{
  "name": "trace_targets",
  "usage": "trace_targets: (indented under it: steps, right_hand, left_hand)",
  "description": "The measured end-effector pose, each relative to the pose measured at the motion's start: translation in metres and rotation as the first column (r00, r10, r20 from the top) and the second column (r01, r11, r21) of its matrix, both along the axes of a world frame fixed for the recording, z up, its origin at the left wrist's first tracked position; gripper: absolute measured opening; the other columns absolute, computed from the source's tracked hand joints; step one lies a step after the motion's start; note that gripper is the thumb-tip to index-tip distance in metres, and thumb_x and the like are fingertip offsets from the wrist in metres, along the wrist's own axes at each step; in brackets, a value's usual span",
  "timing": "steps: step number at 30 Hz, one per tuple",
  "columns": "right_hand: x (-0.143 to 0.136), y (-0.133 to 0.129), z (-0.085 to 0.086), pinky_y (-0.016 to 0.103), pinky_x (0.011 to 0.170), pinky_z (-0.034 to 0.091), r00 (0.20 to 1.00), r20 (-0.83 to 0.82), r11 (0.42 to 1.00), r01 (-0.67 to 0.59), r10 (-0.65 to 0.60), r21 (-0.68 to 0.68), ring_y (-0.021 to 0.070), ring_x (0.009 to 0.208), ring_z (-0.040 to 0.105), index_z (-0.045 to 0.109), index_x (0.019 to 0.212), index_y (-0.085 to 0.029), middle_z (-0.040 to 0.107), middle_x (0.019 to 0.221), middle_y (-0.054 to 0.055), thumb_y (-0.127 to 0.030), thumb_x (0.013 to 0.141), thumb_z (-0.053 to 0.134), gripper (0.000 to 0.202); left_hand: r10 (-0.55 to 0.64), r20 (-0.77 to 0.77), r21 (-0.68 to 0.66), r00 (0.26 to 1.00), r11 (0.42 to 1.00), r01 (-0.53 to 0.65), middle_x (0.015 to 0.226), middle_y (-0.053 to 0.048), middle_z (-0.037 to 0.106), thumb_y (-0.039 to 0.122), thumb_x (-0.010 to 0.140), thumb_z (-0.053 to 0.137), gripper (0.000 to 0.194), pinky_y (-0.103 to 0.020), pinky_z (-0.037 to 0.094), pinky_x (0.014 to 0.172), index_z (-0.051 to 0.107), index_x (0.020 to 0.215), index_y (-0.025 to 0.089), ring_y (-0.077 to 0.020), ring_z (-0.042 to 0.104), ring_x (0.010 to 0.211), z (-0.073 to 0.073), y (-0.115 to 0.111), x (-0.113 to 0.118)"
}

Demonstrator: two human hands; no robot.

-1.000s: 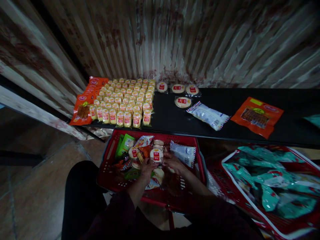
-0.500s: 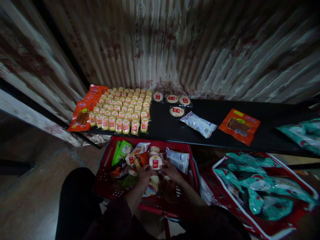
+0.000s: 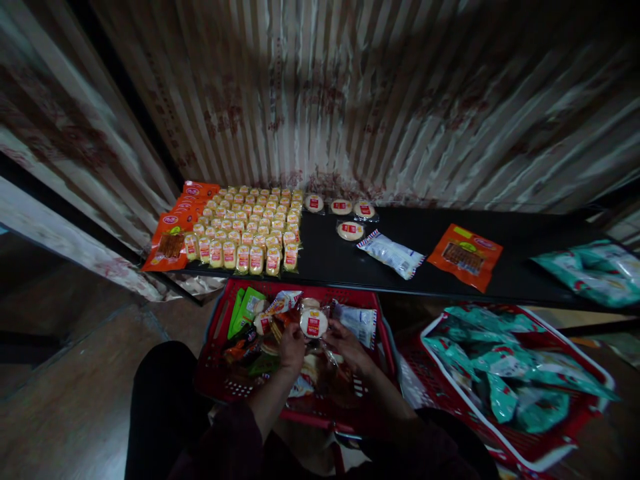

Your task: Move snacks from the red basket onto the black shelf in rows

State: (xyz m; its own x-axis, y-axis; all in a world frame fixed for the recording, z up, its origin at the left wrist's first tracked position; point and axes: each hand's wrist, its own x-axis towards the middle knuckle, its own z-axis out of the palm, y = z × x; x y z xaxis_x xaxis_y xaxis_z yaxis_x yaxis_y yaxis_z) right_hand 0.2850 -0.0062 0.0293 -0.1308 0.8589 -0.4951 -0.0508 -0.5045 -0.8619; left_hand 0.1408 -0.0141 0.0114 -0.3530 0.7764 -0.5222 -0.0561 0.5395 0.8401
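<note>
Both hands, left hand [image 3: 291,345] and right hand [image 3: 347,343], are angled inward on my feed, pinching a round wrapped cake [image 3: 313,323] from either side. Looks lifted over the red basket [image 3: 210,370], label facing me. Beyond that basket, the black bench [image 3: 323,260] holds small packaged cakes [image 3: 245,227] and four round packs [image 3: 350,231], fwiw.

Shelf front [image 3: 327,263] is open between yellow cakes [image 3: 243,257] and white packet [image 3: 391,254] (curtain [image 3: 325,100] behind).

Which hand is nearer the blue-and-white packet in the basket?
Right. The right hand is just beside the left end of the blue-and-white packet; the left hand is farther left, across the round wrapped cake between the hands.
</note>
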Motion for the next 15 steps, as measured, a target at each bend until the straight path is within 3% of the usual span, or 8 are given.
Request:
trace_targets:
  steps: [6, 10, 15]
  right_hand:
    - [0.002, 0.004, 0.020, 0.032, 0.073, 0.050, 0.998, 0.013, 0.997, 0.053, -0.054, 0.064, 0.0171, 0.071, 0.063, 0.062, 0.101, -0.023, 0.065, 0.077, -0.001, -0.043, 0.054, 0.077, 0.053]
    - [-0.002, 0.009, 0.036, 0.035, 0.078, 0.050, 1.000, -0.004, 0.994, 0.027, -0.027, 0.106, 0.0199, 0.076, 0.064, 0.063, 0.103, -0.023, 0.068, 0.080, 0.001, -0.046, 0.056, 0.076, 0.054]
    - [-0.007, 0.010, 0.045, 0.035, 0.077, 0.050, 0.998, -0.026, 0.990, 0.054, -0.051, 0.132, 0.0204, 0.079, 0.065, 0.061, 0.107, -0.022, 0.069, 0.085, 0.002, -0.044, 0.058, 0.075, 0.055]
  left_hand:
    - [-0.043, -0.096, 0.155, 0.994, 0.986, 0.057, 0.086, -0.005, 0.069, 0.008, 0.072, 0.053, 0.018, -0.033, 0.049, 0.085, 0.065, 0.080, 0.020, -0.0190, 0.064, 0.084, 0.024, 0.004, -0.007]
    - [-0.034, -0.078, 0.251, 0.996, 0.967, 0.052, 0.101, -0.008, 0.067, 0.012, 0.075, 0.053, 0.028, -0.032, 0.051, 0.084, 0.062, 0.100, 0.019, -0.0188, 0.063, 0.091, 0.040, 0.006, -0.004]
    - [-0.031, -0.123, 0.367, 0.992, 0.927, 0.075, 0.097, -0.007, 0.065, 0.010, 0.078, 0.048, 0.031, -0.029, 0.051, 0.079, 0.055, 0.107, 0.018, -0.0159, 0.063, 0.086, 0.054, 0.011, -0.002]
